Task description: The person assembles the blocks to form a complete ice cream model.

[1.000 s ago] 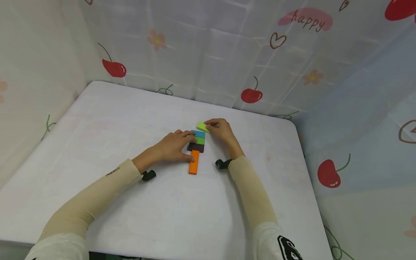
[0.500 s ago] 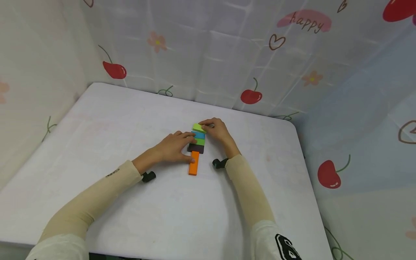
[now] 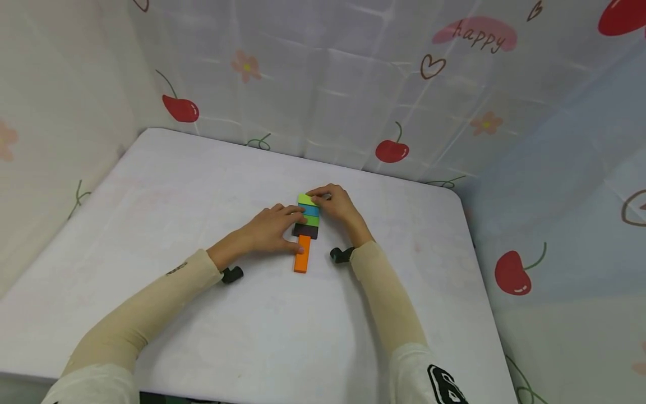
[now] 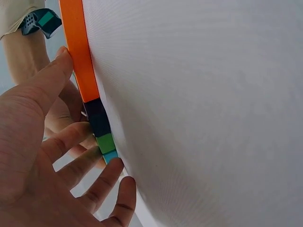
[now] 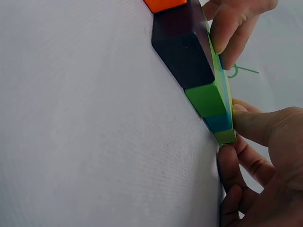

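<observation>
Your right hand (image 3: 337, 206) pinched the lime block (image 3: 305, 199) at the row's far end; your left hand (image 3: 270, 229), fingers straight, steadied the blue block (image 3: 309, 210) mid-tabletop (image 3: 202, 185).

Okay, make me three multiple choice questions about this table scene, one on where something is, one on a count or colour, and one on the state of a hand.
1. Which block lies nearest the person?
A. orange block
B. blue block
C. lime block

2. How many blocks form the row?
A. three
B. five
C. seven

3. What is the right hand doing?
A. resting flat, away from the blocks
B. pinching the lime block
C. lifting the orange block

Answers:
1 A: the orange block ends the row on the person's side.
2 B: orange, dark, green, blue, lime.
3 B: the right hand pinches the lime block at the far end.
</observation>
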`<state>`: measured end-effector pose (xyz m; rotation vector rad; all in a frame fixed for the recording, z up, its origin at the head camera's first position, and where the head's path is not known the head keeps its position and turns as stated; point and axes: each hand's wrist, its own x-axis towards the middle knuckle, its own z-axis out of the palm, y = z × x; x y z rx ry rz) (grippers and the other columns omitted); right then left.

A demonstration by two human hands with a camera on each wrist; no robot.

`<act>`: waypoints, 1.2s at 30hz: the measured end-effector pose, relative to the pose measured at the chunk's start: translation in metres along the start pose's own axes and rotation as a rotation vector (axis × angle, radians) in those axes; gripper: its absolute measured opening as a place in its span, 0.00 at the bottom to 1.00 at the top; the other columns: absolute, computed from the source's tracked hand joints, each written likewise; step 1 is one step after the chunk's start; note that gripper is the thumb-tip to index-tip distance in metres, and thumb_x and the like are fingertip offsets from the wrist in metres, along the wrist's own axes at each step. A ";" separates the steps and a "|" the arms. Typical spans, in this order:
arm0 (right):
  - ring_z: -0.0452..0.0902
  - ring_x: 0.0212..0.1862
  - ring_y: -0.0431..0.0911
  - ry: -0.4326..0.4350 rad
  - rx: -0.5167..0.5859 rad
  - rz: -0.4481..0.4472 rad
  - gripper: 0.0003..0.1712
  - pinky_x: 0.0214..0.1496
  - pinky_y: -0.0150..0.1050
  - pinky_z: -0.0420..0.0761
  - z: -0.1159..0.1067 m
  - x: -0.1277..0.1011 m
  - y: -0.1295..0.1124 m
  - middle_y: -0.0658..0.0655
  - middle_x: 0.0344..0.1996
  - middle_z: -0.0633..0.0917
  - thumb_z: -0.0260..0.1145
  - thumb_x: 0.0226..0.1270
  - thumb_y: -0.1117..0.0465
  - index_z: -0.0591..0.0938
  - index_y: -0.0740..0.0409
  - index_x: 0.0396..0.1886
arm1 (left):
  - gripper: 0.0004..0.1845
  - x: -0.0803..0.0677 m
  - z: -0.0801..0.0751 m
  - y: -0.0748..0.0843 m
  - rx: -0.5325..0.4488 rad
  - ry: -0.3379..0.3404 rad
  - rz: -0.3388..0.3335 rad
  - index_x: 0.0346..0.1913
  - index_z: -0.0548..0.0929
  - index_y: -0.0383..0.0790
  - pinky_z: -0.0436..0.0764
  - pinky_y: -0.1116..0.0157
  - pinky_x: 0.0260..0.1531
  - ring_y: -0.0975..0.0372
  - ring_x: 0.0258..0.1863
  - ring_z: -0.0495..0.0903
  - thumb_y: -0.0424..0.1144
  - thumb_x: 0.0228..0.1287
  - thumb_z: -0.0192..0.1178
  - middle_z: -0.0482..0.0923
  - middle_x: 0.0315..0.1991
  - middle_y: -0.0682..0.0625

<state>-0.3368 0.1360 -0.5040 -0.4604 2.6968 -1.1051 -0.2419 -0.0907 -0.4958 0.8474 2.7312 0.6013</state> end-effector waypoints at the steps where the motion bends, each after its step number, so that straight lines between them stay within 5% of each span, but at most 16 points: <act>1: 0.78 0.63 0.55 -0.002 0.001 -0.003 0.15 0.71 0.52 0.78 0.000 0.000 0.000 0.60 0.56 0.89 0.66 0.81 0.58 0.91 0.53 0.59 | 0.42 0.000 0.000 0.000 0.000 0.000 0.000 0.74 0.78 0.52 0.72 0.38 0.72 0.49 0.75 0.69 0.69 0.63 0.72 0.63 0.85 0.50; 22: 0.79 0.61 0.54 -0.012 0.013 -0.016 0.15 0.69 0.51 0.78 -0.003 -0.001 0.004 0.60 0.57 0.89 0.65 0.82 0.58 0.90 0.54 0.60 | 0.42 0.005 0.003 -0.001 -0.004 0.012 -0.001 0.74 0.78 0.52 0.73 0.39 0.70 0.50 0.73 0.69 0.69 0.63 0.72 0.63 0.84 0.51; 30: 0.80 0.62 0.57 -0.023 0.120 0.061 0.27 0.67 0.53 0.81 -0.003 -0.012 0.016 0.63 0.63 0.82 0.59 0.86 0.49 0.76 0.52 0.76 | 0.40 0.007 0.004 -0.003 -0.022 0.006 0.004 0.72 0.79 0.50 0.73 0.38 0.70 0.48 0.72 0.71 0.67 0.63 0.73 0.64 0.84 0.50; 36: 0.76 0.68 0.59 -0.061 0.116 0.105 0.33 0.71 0.57 0.80 -0.014 -0.042 0.025 0.62 0.71 0.76 0.60 0.84 0.43 0.71 0.50 0.80 | 0.31 0.008 0.004 -0.007 -0.066 -0.007 -0.014 0.70 0.80 0.49 0.71 0.38 0.74 0.47 0.75 0.70 0.65 0.76 0.61 0.67 0.82 0.48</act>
